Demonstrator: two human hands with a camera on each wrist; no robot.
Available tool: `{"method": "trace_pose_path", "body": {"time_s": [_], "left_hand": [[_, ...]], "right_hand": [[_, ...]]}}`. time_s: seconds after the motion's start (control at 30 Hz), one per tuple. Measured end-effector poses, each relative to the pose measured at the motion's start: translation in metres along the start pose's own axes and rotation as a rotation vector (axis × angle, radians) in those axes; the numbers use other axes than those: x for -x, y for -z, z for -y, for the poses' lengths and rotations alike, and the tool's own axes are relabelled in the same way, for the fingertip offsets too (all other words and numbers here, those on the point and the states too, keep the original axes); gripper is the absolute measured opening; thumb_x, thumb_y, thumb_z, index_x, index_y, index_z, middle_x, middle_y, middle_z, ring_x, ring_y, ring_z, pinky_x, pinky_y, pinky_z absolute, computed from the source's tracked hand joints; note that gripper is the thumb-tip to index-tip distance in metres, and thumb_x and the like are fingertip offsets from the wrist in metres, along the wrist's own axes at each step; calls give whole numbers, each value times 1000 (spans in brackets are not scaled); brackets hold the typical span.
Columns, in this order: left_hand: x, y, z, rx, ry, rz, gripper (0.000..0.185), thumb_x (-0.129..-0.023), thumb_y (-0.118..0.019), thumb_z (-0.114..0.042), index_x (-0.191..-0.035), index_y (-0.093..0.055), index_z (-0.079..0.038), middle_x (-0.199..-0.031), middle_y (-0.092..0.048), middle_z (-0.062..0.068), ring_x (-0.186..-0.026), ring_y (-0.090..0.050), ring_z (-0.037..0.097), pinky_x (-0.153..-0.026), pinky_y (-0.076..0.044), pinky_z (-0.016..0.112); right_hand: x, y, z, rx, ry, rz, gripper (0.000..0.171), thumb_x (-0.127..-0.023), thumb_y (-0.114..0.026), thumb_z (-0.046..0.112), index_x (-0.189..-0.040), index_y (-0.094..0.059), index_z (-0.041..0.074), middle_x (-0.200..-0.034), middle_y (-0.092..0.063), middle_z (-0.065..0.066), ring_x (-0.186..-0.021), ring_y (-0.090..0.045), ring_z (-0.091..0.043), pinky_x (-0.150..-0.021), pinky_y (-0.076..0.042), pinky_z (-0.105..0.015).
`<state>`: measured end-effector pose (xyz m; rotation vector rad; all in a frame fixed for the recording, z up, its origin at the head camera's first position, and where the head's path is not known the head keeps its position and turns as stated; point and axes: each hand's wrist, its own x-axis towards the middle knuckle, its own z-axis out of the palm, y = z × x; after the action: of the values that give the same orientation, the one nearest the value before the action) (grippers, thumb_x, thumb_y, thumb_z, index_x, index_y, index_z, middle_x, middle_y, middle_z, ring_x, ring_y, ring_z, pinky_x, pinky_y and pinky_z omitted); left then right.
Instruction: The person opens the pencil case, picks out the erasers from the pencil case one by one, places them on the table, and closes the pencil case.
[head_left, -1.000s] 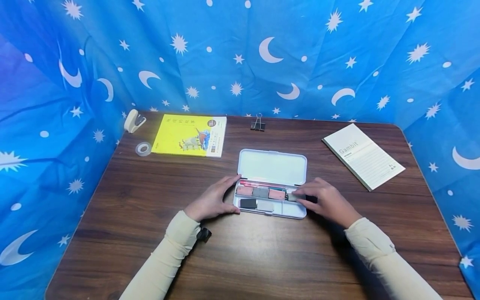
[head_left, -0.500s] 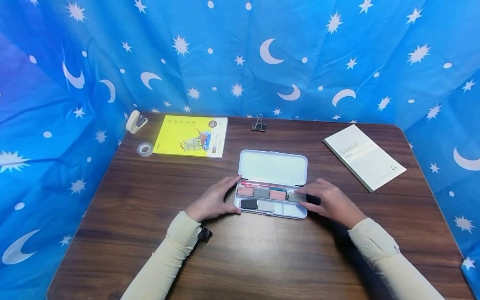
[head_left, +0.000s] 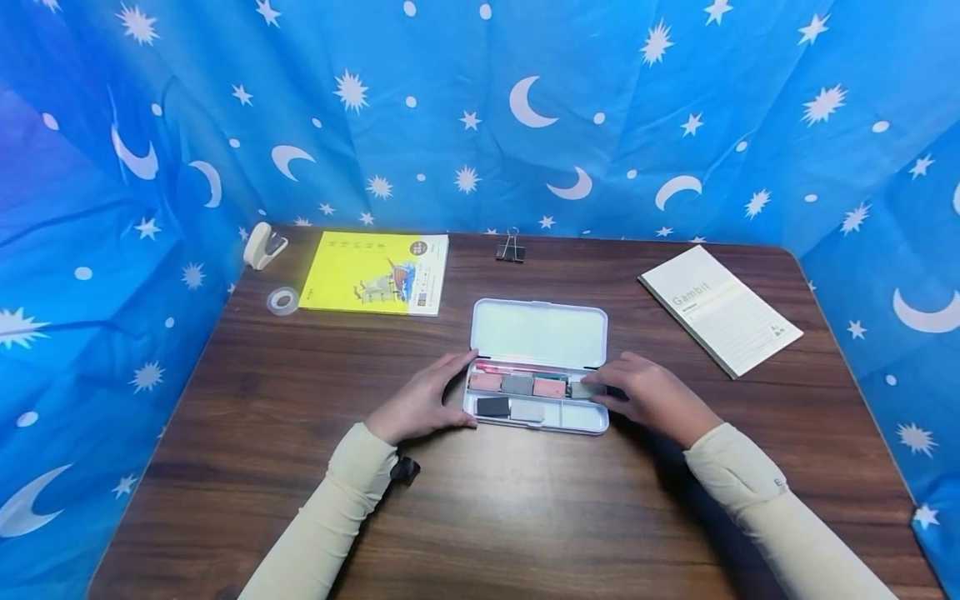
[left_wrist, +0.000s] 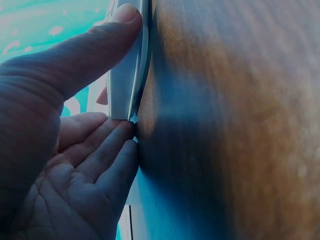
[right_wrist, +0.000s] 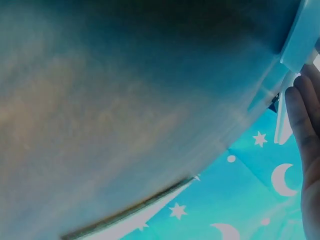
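Observation:
A white pencil case (head_left: 538, 335) lies with its lid raised on the wooden table. My left hand (head_left: 420, 402) holds its left end, thumb at the front and fingers toward the back; the left wrist view shows the thumb pressed along the case side (left_wrist: 122, 92). At the other end, my right hand (head_left: 654, 398) pinches a grey eraser-like block (head_left: 582, 390) in the upper compartment, partly covered by fingertips. Pink blocks (head_left: 549, 387) and another grey block (head_left: 517, 384) sit in that row. Below are a black block (head_left: 492, 407) and a white block (head_left: 527, 412).
Behind the case stands a black binder clip (head_left: 511, 250). A yellow book (head_left: 371, 273), a tape roll (head_left: 282, 301) and a white stapler (head_left: 264, 247) are at the back left. A notebook (head_left: 720, 312) lies at the right. Blue star-patterned cloth (head_left: 480, 108) surrounds the table.
My right fingertips loosened around the right-hand grey block half a second ago and now close over it again. My left hand keeps its hold on the case. The head view has shifted slightly.

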<state>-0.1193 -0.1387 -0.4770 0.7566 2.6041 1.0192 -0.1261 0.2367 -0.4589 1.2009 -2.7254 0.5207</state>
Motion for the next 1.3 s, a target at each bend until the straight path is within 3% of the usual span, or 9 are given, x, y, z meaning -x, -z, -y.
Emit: {"method": "trace_pose_path", "body": {"time_s": [0.17,0.4,0.6,0.7,0.9,1.07,1.3], "left_hand": [[0,1,1,-6,-11,-9,105,-80,-95,-26,-164,-36,-3,-155,-50,20,-142,-50,38,-121,-38,50],[1,1,0,-1,12,10,106,-80,-95,-26,-164,-35,-5,-157,-48,19,-144,-48,37,-122,-36,49],[1,2,-1,4,27,13,106,-80,-95,-25,-165,-34,-6,-157,-48,18,-144,-48,37,-122,-36,49],[1,1,-1,2,35,17,106,-80,-95,-26,-165,-34,-6,-158,-48,18,-144,-48,36,-122,-36,49],[0,1,0,6,47,24,105,-81,-95,-27,-165,-35,-7,-158,-47,18,-145,-47,36,-123,-35,49],[0,1,0,3,35,23,106,-81,-94,-28,-165,-34,-7,-158,-47,18,-145,-47,36,-122,-36,50],[1,1,1,11,43,18,106,-81,-95,-27,-166,-34,-8,-158,-48,17,-145,-47,35,-123,-36,49]], "right_hand": [[-1,-3,2,40,50,-46,37,-77,-91,-1,-113,-80,3,-101,-79,-9,-86,-69,-20,-71,-62,-41],[7,-10,-5,18,76,-161,40,-79,-88,3,-117,-78,3,-97,-78,-6,-80,-65,-16,-69,-61,-41],[16,-3,-17,-16,68,-307,31,-96,-71,21,-123,-75,5,-95,-75,-7,-74,-59,-13,-59,-56,-36],[23,6,-28,-6,30,-339,32,-97,-69,22,-123,-75,4,-100,-77,-9,-74,-62,-15,-60,-55,-39],[41,16,-53,41,-82,-281,46,-75,-87,-3,-119,-74,0,-105,-78,-15,-82,-74,-26,-69,-61,-49],[54,17,-70,43,-189,-212,42,-76,-88,-6,-116,-75,-1,-104,-78,-16,-86,-76,-32,-73,-61,-55],[56,20,-78,31,-216,-190,41,-77,-87,-5,-116,-74,-1,-101,-78,-15,-84,-76,-30,-72,-60,-54]]}}
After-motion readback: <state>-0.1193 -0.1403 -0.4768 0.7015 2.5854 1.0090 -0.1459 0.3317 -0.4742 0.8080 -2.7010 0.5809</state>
